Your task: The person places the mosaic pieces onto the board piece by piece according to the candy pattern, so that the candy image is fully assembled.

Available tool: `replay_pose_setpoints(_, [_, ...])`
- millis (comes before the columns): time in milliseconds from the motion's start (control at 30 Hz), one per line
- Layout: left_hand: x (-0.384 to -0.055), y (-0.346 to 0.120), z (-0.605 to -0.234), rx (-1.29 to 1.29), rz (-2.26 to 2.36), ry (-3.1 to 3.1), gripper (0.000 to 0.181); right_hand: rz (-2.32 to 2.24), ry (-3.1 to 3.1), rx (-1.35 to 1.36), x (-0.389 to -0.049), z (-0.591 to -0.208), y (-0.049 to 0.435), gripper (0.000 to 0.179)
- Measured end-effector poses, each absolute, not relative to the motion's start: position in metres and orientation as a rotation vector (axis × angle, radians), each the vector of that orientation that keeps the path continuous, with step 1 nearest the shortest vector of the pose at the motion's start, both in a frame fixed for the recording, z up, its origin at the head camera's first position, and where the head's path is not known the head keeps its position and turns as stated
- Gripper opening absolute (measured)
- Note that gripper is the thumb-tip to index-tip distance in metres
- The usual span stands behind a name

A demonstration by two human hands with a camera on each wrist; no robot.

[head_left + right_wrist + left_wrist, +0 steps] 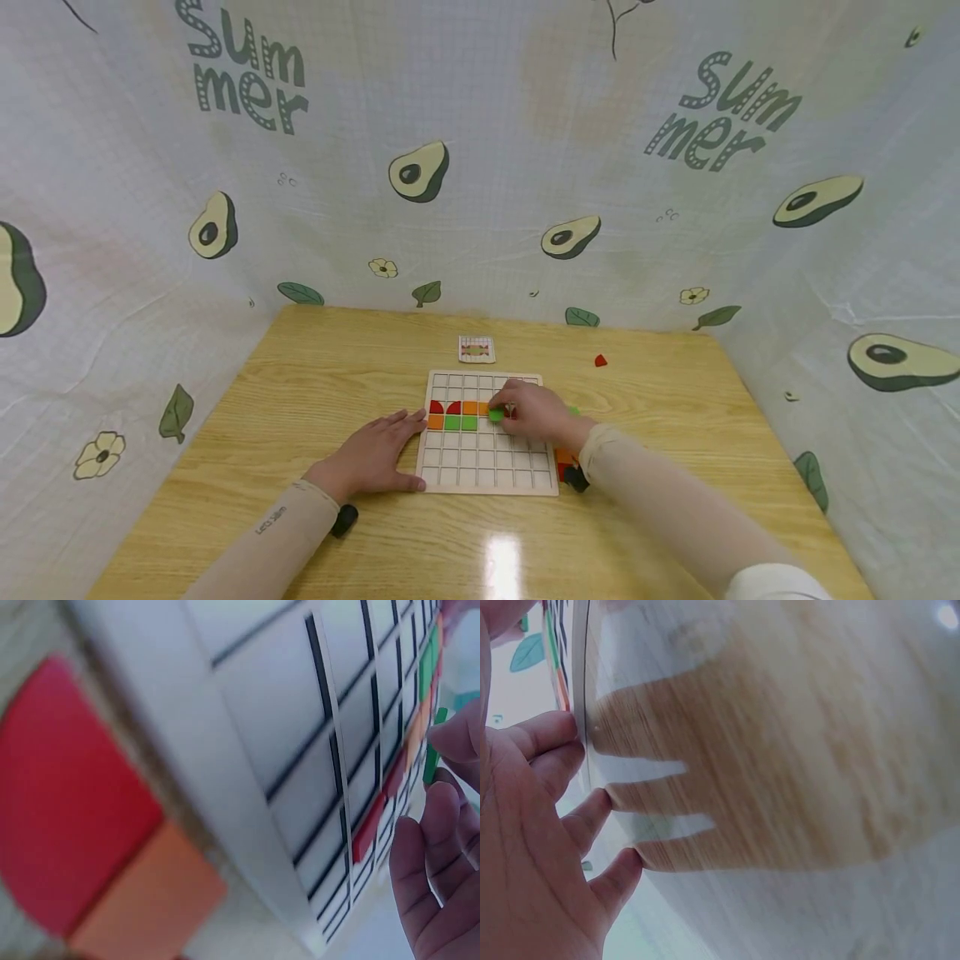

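Note:
A white grid board (480,477) lies on the table. My right hand (536,412) is over its upper middle and pinches a green tile (496,414) between thumb and fingers; in the right wrist view the tile (431,761) stands tilted above the grid. Flat on the board are red quarter-round tiles (437,407), orange tiles (470,407) and green tiles (452,422), in two rows. Red tiles (367,829) also lie in the row near the right fingers, partly hidden in the head view. My left hand (378,454) rests on the table, fingers spread, fingertips touching the board's left edge.
A small pattern card (476,350) lies beyond the board. One red piece (601,361) sits alone at the back right. Loose orange tiles (566,456) and other coloured pieces lie along the board's right edge, partly under the right arm. A printed cloth (495,108) surrounds the table.

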State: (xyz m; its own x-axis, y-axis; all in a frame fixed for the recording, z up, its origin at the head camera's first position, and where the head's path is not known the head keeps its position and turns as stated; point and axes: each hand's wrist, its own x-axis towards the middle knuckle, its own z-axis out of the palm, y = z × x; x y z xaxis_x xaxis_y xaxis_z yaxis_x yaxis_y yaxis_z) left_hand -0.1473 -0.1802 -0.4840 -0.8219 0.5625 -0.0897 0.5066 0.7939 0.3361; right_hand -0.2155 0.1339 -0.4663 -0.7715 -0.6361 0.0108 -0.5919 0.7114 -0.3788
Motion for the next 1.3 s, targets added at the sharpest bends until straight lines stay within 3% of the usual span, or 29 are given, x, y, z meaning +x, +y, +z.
replay_pose_setpoints(333, [-0.147, -0.181, -0.484, 0.835, 0.441, 2.796, 0.096, -0.472, 2.793, -1.111, -0.209, -0.474, 0.123, 0.03])
replay_pose_setpoints(1300, [-0.147, -0.18, -0.485, 0.837, 0.436, 2.803, 0.096, -0.496, 2.828, -1.092, -0.207, -0.479, 0.123, 0.028])
